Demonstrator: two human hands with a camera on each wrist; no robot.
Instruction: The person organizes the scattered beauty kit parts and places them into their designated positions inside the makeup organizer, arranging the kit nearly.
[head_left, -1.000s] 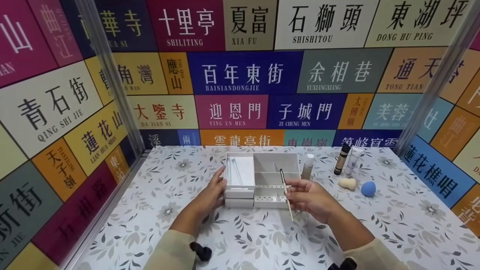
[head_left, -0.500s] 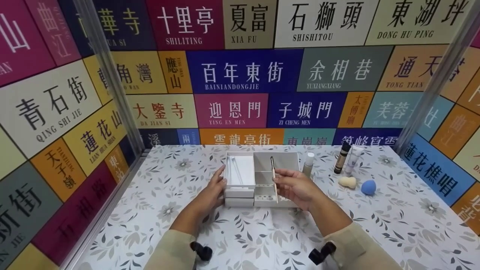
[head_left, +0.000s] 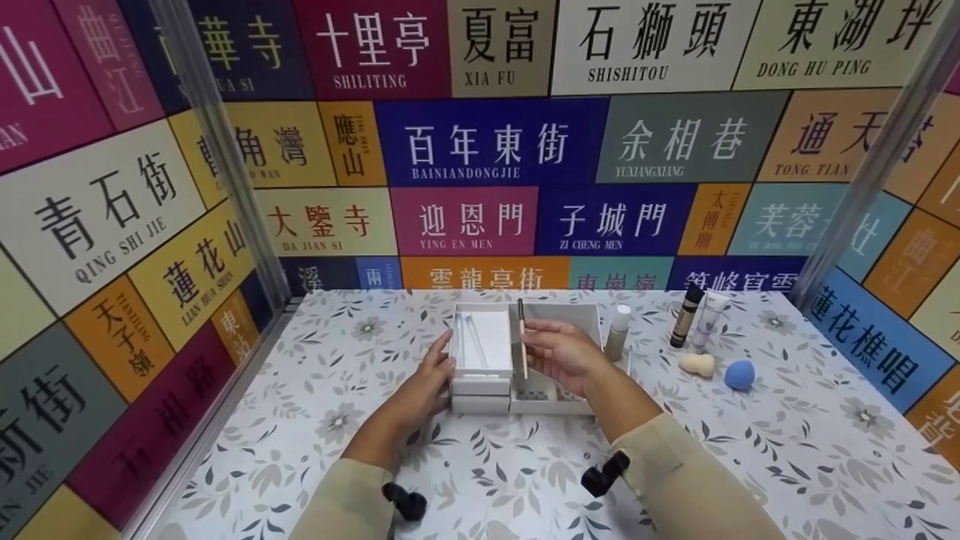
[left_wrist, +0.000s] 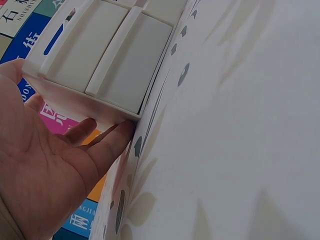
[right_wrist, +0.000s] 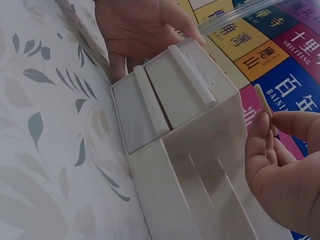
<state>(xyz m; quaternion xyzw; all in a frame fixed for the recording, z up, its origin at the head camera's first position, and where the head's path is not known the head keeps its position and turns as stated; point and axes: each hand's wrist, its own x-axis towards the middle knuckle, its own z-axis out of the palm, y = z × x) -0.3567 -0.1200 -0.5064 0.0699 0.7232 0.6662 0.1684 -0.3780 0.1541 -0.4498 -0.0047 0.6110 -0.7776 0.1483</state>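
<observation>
A white desktop organizer [head_left: 481,385] stands on the table, with two drawers at its left and divided compartments at its right. My left hand [head_left: 426,386] rests against the organizer's left side. In the left wrist view its fingertips [left_wrist: 117,132] touch that side wall, the fingers extended. Between thumb and fingers my right hand [head_left: 566,351] pinches a slim makeup brush [head_left: 523,337]. The brush is near upright over the right compartments, beside the drawer section, with its dark end up. In the right wrist view the brush's pale handle end [right_wrist: 264,100] sticks out from the pinch.
Thin white sticks [head_left: 472,341] lie in the organizer's top left tray. Right of it stands a white-capped bottle [head_left: 617,335]. Farther right are a black-capped tube [head_left: 684,321], a white tube [head_left: 707,322], a beige sponge [head_left: 697,365] and a blue sponge [head_left: 740,375].
My right hand has carried the brush left across the compartments toward the drawer section, and the brush has become more upright. The left hand has stayed at the organizer's side.
</observation>
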